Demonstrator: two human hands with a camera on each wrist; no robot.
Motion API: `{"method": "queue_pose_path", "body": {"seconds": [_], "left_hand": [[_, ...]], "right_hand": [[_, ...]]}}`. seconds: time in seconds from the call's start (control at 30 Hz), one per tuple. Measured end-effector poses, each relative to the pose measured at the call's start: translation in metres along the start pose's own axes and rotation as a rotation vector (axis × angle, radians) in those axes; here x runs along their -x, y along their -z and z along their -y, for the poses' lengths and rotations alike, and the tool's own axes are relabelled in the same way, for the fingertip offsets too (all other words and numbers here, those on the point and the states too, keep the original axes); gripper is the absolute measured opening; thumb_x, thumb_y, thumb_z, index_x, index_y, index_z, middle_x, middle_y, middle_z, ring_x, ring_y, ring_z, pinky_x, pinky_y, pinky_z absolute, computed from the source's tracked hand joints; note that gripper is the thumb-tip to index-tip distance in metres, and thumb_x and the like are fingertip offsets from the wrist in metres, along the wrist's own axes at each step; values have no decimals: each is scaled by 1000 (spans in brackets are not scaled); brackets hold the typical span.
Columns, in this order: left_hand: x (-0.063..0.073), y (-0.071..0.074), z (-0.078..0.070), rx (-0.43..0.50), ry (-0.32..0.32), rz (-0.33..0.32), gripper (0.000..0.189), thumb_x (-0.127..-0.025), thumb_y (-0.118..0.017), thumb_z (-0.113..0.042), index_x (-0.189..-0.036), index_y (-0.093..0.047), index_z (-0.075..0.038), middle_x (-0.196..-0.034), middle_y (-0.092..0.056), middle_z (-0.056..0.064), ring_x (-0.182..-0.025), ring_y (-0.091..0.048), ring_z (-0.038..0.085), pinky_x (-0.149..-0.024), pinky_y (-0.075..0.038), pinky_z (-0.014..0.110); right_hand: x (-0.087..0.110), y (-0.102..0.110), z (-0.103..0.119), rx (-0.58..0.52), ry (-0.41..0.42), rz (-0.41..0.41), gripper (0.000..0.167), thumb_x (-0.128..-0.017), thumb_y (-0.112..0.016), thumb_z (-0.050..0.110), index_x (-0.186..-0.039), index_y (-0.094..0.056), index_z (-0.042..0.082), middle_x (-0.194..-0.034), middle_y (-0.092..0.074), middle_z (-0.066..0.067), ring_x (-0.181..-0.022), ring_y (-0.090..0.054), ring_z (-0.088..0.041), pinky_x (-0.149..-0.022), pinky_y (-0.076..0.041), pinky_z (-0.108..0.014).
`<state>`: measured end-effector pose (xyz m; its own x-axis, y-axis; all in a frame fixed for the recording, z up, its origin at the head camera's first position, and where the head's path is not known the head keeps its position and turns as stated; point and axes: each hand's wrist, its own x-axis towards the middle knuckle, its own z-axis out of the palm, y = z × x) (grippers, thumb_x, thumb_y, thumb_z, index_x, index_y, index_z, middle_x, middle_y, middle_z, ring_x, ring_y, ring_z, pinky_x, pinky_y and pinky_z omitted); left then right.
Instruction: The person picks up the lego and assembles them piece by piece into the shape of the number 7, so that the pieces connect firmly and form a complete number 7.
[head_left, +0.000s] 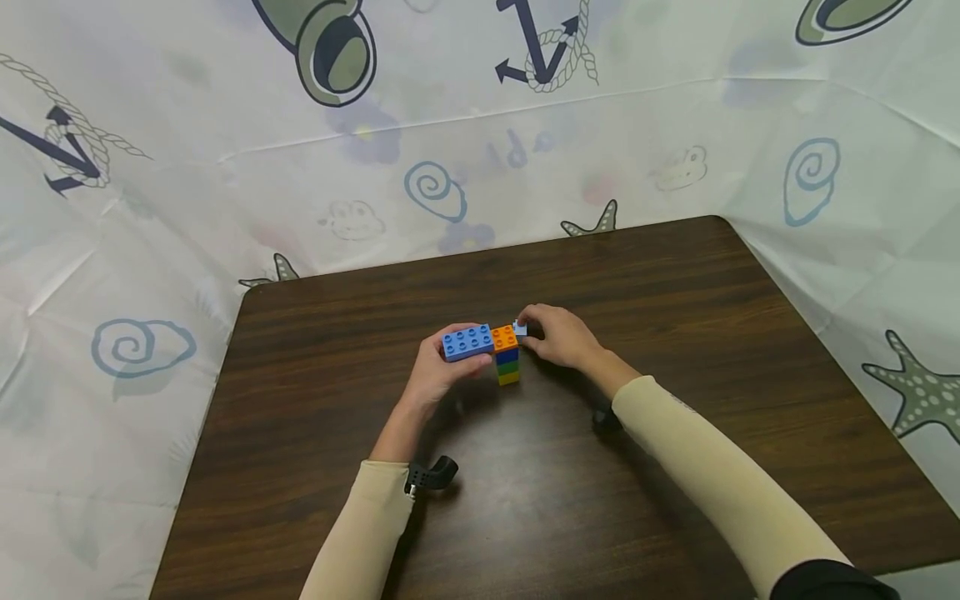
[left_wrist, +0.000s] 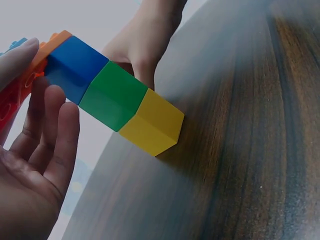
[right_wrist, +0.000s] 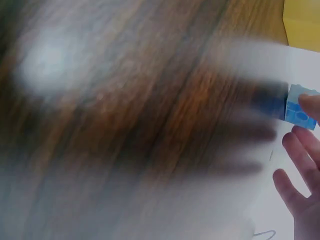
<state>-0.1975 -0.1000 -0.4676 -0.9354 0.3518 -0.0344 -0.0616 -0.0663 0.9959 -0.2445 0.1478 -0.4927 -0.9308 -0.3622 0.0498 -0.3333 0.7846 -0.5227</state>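
A narrow tower of toy building bricks stands upright on the table: a yellow brick (left_wrist: 152,122) at the bottom, then a green brick (left_wrist: 114,95) and a dark blue brick (left_wrist: 77,67). An orange brick (head_left: 505,337) tops it, studs up. My left hand (head_left: 438,367) grips a long blue brick (head_left: 467,342) level with the orange one, jutting left beside it. Under the left fingers in the left wrist view, a red brick (left_wrist: 12,97) shows its hollow underside. On the tower's right, my right hand (head_left: 558,335) pinches a small light blue brick (right_wrist: 301,107) close against the orange brick.
The dark wooden table (head_left: 315,433) stretches round both hands. Behind it hangs a pale printed cloth (head_left: 495,125) with anchors, shells and starfish. Black straps with camera mounts sit at the wrists, the left mount (head_left: 435,473) close over the table.
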Motion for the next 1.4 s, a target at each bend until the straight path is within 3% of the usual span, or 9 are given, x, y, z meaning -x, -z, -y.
{"method": "queue_pose_path", "body": {"seconds": [0.13,0.27,0.5,0.7,0.9,1.17,1.4], "left_hand": [[0,0,0,-6,2,-9,52,-83,-81,-13,-129,-58,-5,-119,-61,14,-96,-60,27,-79,-56,32],[0,-1,0,-12,-1,-6,53,-83,-80,-15,-130,-57,-5,-121,-61,13,-98,-59,27,-81,-55,32],[-1,-3,0,-3,-21,-11,50,-85,-78,-11,-130,-56,-5,-123,-60,13,-104,-58,28,-88,-53,33],[-2,-3,1,-12,-36,-24,46,-85,-78,-11,-127,-59,-7,-122,-61,12,-106,-57,27,-92,-51,32],[-4,-3,1,-25,-43,-9,44,-85,-78,-11,-125,-59,-7,-121,-61,12,-105,-58,28,-91,-52,34],[-5,-2,1,-51,-41,-8,42,-85,-77,-11,-124,-60,-8,-120,-62,11,-106,-57,28,-93,-50,36],[-6,-1,1,-62,-53,2,43,-86,-76,-9,-125,-59,-6,-122,-61,12,-109,-55,29,-95,-48,36]], "right_hand": [[2,3,-3,-44,0,3,25,-90,-73,22,-112,-64,15,-111,-66,-2,-99,-59,-19,-93,-48,-42],[5,8,-4,-161,7,-13,25,-89,-73,20,-111,-63,13,-111,-66,-3,-101,-61,-20,-93,-49,-42],[9,24,4,-344,84,-69,48,-88,-68,9,-135,-57,13,-109,-59,-6,-99,-59,-23,-91,-51,-42],[12,40,22,-483,100,-121,36,-87,-66,4,-122,-63,8,-106,-61,-7,-94,-59,-24,-90,-51,-47],[15,51,38,-607,123,-145,33,-87,-70,5,-119,-61,5,-112,-65,-12,-99,-63,-28,-92,-50,-48],[23,55,51,-547,224,-137,35,-85,-75,8,-118,-63,8,-111,-67,-5,-100,-64,-20,-92,-50,-48],[28,49,52,-451,255,-116,36,-83,-78,12,-116,-64,11,-111,-67,1,-100,-64,-14,-93,-51,-37]]}}
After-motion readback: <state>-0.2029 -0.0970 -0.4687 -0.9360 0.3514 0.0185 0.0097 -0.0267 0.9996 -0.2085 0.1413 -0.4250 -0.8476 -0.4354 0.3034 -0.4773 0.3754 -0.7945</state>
